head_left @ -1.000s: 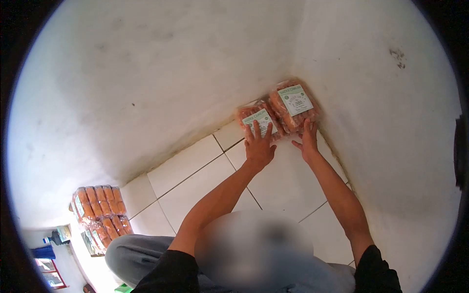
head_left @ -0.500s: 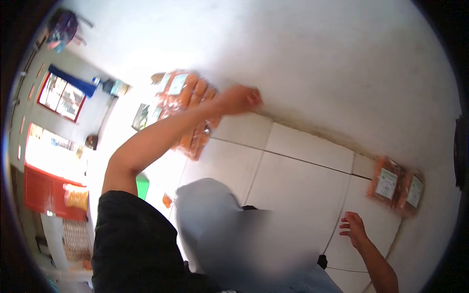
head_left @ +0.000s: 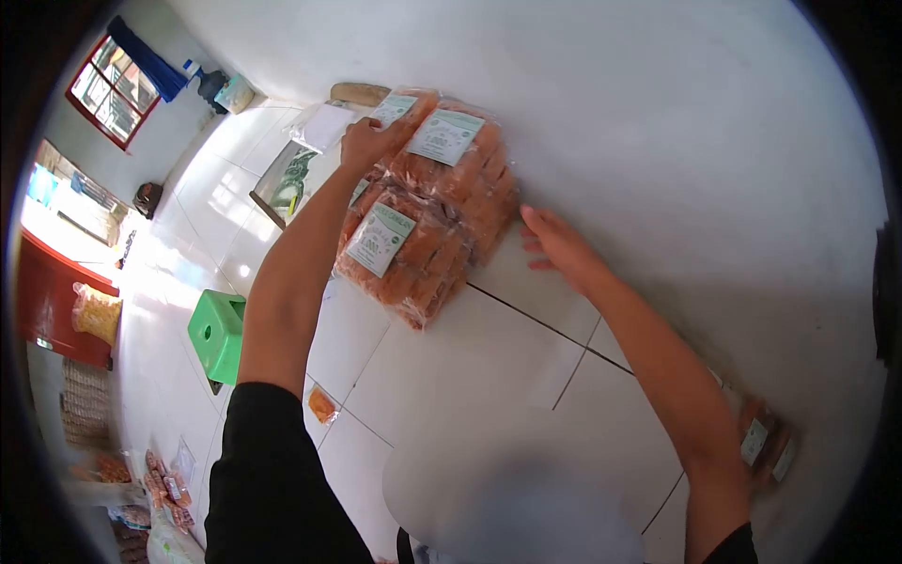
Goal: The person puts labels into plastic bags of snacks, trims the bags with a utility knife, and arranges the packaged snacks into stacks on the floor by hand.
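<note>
A pile of clear snack packs (head_left: 427,211) filled with orange sticks and bearing white-green labels lies on the white tiled floor against the wall. My left hand (head_left: 368,143) rests on the far top of the pile, fingers curled onto a pack. My right hand (head_left: 562,246) hovers open just right of the pile, fingers spread, close to its edge and not touching it. Two more of the same packs (head_left: 766,437) lie at the right by the wall corner, partly hidden behind my right forearm.
A green plastic stool (head_left: 219,332) stands on the floor at the left. A small orange packet (head_left: 321,405) lies near my left arm. A flat tray (head_left: 287,180) and loose plastic bags (head_left: 322,125) sit behind the pile. More packs lie at bottom left.
The view swung from the corner to the big pile. My left hand settled on the pile's top. My right hand left the two corner packs and came up beside the pile.
</note>
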Demonstrator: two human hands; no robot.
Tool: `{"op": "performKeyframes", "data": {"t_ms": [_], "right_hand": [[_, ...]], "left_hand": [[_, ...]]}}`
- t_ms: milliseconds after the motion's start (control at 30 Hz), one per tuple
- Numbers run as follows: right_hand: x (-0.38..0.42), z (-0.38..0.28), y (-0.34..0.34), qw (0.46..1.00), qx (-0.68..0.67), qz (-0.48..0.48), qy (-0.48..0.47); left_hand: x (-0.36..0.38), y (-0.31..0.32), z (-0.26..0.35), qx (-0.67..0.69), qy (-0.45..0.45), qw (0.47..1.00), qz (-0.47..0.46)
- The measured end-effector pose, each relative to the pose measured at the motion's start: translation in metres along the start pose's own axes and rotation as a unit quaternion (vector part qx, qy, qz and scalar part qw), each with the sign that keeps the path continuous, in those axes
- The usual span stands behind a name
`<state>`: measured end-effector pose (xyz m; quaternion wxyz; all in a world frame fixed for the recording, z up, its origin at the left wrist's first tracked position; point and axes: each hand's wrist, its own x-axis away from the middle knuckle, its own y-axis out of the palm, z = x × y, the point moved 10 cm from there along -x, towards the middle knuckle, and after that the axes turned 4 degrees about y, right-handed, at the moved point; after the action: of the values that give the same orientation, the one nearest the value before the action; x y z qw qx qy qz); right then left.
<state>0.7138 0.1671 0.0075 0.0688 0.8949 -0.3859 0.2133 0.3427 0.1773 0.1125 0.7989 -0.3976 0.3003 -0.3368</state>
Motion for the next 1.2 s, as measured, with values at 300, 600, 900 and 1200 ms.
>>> {"op": "performKeyframes", "data": {"t_ms": [300, 600, 900, 1200], "right_hand": [[-0.101, -0.039, 0.045, 0.977, -0.174, 0.116, 0.032], [-0.099, -0.07, 0.061, 0.949, -0.309, -0.01, -0.052], [-0.072, -0.064, 0.034, 0.92, -0.379, 0.071, -0.062], [0.074, -0.016, -0.062, 0.897, -0.426, 0.066, -0.095]], "left_hand": [[0.06, 0.0, 0.049, -0.09, 0.138, 0.97, 0.177], [0.049, 0.046, 0.044, 0.182, 0.091, 0.979, -0.011], [0.076, 0.043, 0.09, 0.34, 0.061, 0.93, -0.13], [0.201, 0.088, 0.235, 0.482, -0.022, 0.786, -0.386]]}}
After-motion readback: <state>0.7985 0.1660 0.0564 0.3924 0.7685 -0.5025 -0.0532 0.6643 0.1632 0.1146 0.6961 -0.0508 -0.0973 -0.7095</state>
